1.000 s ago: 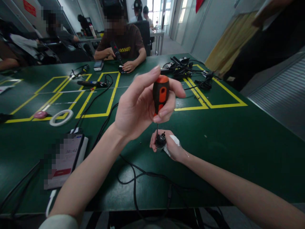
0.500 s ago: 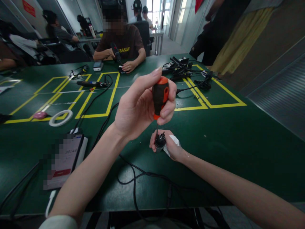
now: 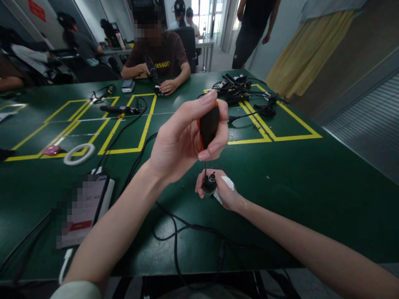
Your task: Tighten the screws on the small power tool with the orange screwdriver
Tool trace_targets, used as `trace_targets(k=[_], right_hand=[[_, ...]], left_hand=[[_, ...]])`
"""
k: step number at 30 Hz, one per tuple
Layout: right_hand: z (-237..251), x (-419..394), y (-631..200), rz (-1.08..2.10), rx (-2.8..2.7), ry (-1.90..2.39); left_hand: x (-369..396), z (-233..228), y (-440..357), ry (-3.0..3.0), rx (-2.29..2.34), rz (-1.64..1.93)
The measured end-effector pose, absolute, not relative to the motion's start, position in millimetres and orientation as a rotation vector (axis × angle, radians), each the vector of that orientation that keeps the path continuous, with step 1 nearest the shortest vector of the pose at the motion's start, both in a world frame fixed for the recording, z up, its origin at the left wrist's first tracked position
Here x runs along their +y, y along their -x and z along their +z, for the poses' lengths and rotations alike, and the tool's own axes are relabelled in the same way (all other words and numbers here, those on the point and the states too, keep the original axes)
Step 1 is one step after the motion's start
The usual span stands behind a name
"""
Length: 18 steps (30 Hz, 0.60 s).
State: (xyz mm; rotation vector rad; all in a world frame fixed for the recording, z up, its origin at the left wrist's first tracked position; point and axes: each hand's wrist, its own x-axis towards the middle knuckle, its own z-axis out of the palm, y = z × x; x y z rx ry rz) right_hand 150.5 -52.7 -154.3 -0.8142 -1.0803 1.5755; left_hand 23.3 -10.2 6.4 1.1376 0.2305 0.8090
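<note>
My left hand [image 3: 183,139] grips a screwdriver [image 3: 208,128] with a black and orange handle, held upright above the green table [image 3: 311,187]. Its thin shaft runs down into a small black round connector [image 3: 209,184]. My right hand [image 3: 222,192] holds that connector on the table, with a bit of white paper or tape [image 3: 229,182] under the fingers. The screwdriver tip meets the top of the connector.
A black cable [image 3: 174,228] loops near the front edge. A phone on a white box [image 3: 82,207] lies at the left, with a white tape ring [image 3: 79,153] and yellow floor-tape rectangles beyond. A person [image 3: 157,54] sits opposite with a tool; tangled cables [image 3: 240,89] lie far right.
My left hand has turned the screwdriver handle, so its black side now faces me. A person in dark clothes has walked from the right toward the back doorway.
</note>
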Motion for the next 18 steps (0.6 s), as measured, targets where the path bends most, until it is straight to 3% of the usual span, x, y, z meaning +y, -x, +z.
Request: trace_targets(k=[18], right_hand=[[-148.9, -53.2, -150.2, 1.577, -1.068, 0.832]], left_hand=[[-11.7, 8.3, -24.9, -1.101, 0.321, 0.817]])
